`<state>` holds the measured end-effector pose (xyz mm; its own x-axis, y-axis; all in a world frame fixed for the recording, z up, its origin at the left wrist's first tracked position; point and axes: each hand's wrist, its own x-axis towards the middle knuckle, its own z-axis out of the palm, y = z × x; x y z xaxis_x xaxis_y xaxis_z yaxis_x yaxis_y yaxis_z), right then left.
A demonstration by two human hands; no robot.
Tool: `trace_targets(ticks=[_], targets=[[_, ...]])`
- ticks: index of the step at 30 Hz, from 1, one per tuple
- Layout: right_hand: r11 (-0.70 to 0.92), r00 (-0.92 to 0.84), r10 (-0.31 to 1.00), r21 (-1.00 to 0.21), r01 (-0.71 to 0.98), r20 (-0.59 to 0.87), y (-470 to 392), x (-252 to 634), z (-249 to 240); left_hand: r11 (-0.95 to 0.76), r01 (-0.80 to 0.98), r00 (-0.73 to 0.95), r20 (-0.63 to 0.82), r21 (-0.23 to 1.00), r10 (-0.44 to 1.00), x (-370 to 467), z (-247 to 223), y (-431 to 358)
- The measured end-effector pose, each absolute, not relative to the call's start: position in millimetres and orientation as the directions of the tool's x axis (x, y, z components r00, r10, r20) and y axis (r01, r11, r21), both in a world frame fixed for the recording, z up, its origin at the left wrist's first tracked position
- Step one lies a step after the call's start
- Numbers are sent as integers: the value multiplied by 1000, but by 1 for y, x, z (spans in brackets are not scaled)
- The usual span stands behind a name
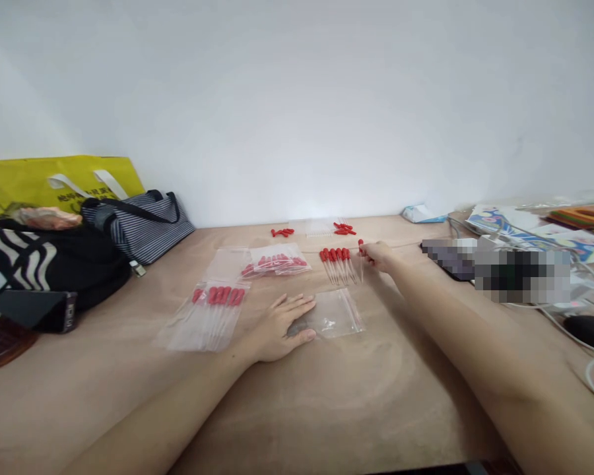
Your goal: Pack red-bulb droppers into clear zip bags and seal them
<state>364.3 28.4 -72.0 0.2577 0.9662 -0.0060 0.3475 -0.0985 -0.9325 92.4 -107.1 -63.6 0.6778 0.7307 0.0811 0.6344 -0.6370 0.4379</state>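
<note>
My left hand lies with its fingers spread on the left part of a flat clear zip bag. Between the fingertips of my right hand is a red-topped dropper, its thin clear stem pointing down. Just left of it, several red-topped droppers lie side by side in a row. Clear bags holding red-topped droppers lie to the left of my left hand, and more bags with red tops lie behind it.
Loose red bulbs and more red pieces lie near the wall. At left stand a striped bag, a black bag and a yellow bag. A phone, cables and a black mouse are at right.
</note>
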Motion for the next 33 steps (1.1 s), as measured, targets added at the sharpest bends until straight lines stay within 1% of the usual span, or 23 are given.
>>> trace_targets(ticks=[2, 4, 7, 8, 11, 17, 22, 25, 27, 30, 33], targets=[[-88, 242, 970, -972, 216, -34, 15, 366, -68, -633, 634, 670, 95, 444, 737, 92, -64, -107], [-52, 228, 974, -988, 145, -18, -5, 369, -68, -633, 630, 669, 101, 450, 737, 92, -64, -107], [-4, 261, 965, -998, 57, 11, -39, 370, -75, -632, 639, 667, 93, 439, 740, 93, -63, -107], [41, 274, 961, -999, -23, 33, -50, 370, -79, -632, 645, 666, 90, 430, 741, 93, -63, -107], [102, 263, 962, -987, -122, 67, -72, 367, -87, -636, 654, 668, 80, 410, 739, 93, -63, -107], [94, 274, 962, -960, -262, 20, -81, 352, -87, -636, 657, 670, 75, 405, 739, 93, -63, -107], [2, 169, 983, -932, -362, -64, -92, 336, -84, -643, 651, 667, 102, 403, 738, 93, -64, -107], [-49, 78, 994, -932, -359, -83, -100, 329, -84, -642, 662, 659, 107, 388, 744, 93, -65, -107], [-65, 23, 997, -945, -320, -76, -103, 327, -85, -639, 675, 656, 96, 370, 749, 94, -64, -108], [-53, -53, 998, -986, -160, -45, -102, 328, -87, -637, 687, 655, 82, 350, 751, 94, -63, -108], [25, -105, 994, -998, 54, 19, -97, 334, -91, -640, 690, 658, 76, 338, 749, 94, -63, -108]])
